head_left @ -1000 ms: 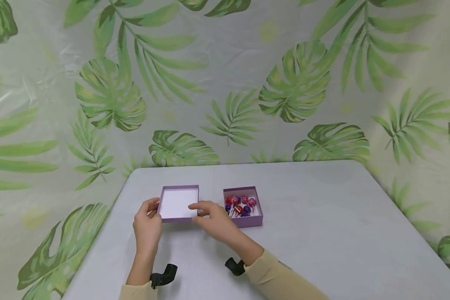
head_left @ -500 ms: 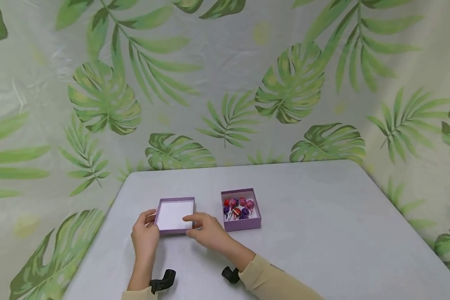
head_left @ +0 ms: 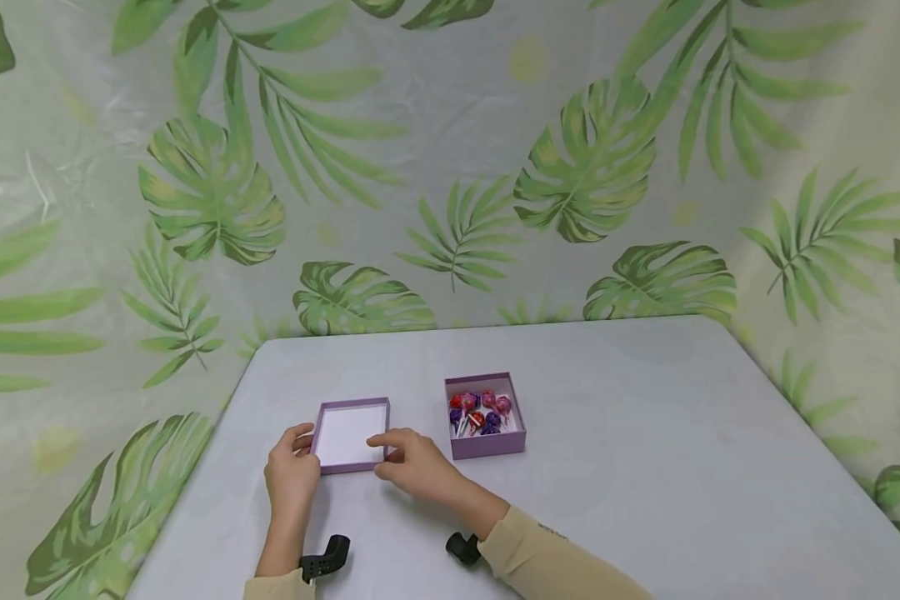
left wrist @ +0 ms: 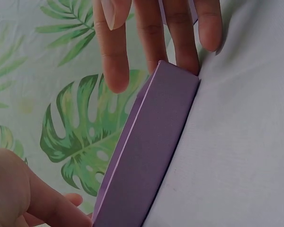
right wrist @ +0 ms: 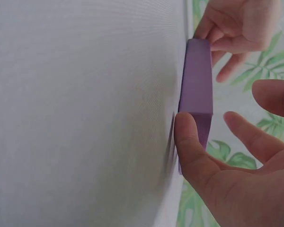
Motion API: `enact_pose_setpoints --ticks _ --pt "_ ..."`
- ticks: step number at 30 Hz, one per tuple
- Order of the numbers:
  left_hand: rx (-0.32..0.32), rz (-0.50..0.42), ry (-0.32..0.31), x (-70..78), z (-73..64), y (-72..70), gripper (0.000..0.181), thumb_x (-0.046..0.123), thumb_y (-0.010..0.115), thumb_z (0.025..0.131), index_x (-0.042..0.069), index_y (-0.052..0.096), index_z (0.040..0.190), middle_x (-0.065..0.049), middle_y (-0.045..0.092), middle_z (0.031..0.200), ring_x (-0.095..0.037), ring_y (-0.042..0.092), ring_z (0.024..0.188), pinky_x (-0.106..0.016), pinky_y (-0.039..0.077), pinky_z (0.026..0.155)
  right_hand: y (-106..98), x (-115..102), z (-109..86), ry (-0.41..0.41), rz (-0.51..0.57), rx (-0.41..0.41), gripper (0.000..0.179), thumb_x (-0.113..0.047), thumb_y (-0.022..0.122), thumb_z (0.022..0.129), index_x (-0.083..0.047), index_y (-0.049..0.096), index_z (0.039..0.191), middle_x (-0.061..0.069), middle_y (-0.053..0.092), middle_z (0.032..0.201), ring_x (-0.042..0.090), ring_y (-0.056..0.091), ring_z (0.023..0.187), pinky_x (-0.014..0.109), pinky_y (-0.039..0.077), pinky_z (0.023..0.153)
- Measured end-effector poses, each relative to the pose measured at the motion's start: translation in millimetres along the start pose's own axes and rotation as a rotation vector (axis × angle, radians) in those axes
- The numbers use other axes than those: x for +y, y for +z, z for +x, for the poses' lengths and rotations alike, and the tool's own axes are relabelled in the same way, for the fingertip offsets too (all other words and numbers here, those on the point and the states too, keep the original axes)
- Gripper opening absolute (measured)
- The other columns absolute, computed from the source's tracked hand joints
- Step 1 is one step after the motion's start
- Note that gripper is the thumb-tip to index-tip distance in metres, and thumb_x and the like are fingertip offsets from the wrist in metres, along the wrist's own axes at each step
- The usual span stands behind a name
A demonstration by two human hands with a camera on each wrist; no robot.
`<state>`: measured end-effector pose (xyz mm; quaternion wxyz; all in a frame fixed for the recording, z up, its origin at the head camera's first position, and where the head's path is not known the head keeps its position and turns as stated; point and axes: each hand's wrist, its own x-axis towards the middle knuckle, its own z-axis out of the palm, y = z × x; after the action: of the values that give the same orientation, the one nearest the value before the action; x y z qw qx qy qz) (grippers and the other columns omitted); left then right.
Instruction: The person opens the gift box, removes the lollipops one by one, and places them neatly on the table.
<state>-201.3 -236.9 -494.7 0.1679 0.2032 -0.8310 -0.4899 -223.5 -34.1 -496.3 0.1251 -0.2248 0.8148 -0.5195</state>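
A shallow purple box lid [head_left: 348, 435] lies with its white inside facing up, close on the table. My left hand [head_left: 292, 473] holds its left side, thumb at the front corner and fingers along the edge; in the left wrist view, fingertips [left wrist: 188, 66] meet the end of the purple wall. At the right front corner, my right hand [head_left: 420, 468] holds the lid with its thumb [right wrist: 187, 130] against the corner, while the index finger reaches over the white inside. To the right stands a deeper purple box [head_left: 487, 446] filled with several red, pink and purple wrapped lollipops [head_left: 477, 417].
A white table [head_left: 645, 467] carries both parts of the box. Behind it and at the sides hangs a curtain [head_left: 472, 150] printed with green leaves. A black wrist camera [head_left: 328, 558] is strapped to the left wrist, and another [head_left: 462, 550] to the right.
Both hands have lowered the lid toward the table and slightly nearer the body. The lollipop box has stayed in place; the view has tilted slightly.
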Motion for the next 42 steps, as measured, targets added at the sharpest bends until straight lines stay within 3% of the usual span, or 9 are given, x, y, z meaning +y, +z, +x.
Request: enact_pose_setpoints --ticks 8,24,30,38,42 --pt "-0.037 0.012 -0.009 -2.3 -0.4 -0.8 0.057 -0.015 0.040 0.080 0.000 0.060 0.132 -0.027 0.062 0.124 -0.042 0.060 0.115 -0.053 0.050 0.096 -2.9 -2.2 -1.3 0.033 -0.013 0.009 0.039 -0.015 0.071 0.091 -0.015 0.069 0.130 0.007 0.061 0.134 0.012 0.062 0.096 0.027 0.054 0.068" --pt "-0.022 0.027 0.004 -1.7 1.3 -5.4 0.052 -0.012 0.041 0.082 -0.003 0.061 0.129 -0.029 0.063 0.122 -0.042 0.061 0.113 -0.056 0.048 0.097 -12.8 -13.6 -1.0 0.079 -0.041 0.018 0.036 -0.019 0.070 0.094 -0.018 0.069 0.129 0.000 0.063 0.132 0.015 0.064 0.100 0.031 0.056 0.071" --pt "-0.020 0.020 0.006 -2.4 3.4 -2.5 0.051 -0.012 0.041 0.083 -0.002 0.062 0.129 -0.028 0.064 0.121 -0.040 0.061 0.112 -0.054 0.049 0.096 -16.7 -13.6 -0.7 0.038 -0.028 0.007 0.035 -0.018 0.069 0.094 -0.015 0.069 0.128 0.000 0.065 0.130 0.017 0.066 0.104 0.029 0.057 0.073" --pt "0.001 0.007 -0.012 -3.6 7.1 -1.3 0.050 -0.011 0.043 0.084 0.000 0.063 0.129 -0.026 0.064 0.121 -0.039 0.061 0.111 -0.052 0.051 0.094 -25.1 -19.6 0.8 0.006 0.031 -0.009 0.032 -0.015 0.068 0.094 -0.017 0.070 0.126 0.013 0.066 0.125 0.019 0.067 0.102 0.028 0.057 0.067" --pt "0.029 0.022 0.026 -2.4 5.8 -1.0 0.046 -0.006 0.048 0.085 0.001 0.065 0.127 -0.025 0.066 0.120 -0.040 0.062 0.112 -0.053 0.051 0.093 -32.8 -24.2 -1.3 0.003 0.039 -0.013 0.031 -0.016 0.067 0.095 -0.018 0.070 0.126 0.011 0.066 0.123 0.022 0.066 0.104 0.028 0.057 0.072"
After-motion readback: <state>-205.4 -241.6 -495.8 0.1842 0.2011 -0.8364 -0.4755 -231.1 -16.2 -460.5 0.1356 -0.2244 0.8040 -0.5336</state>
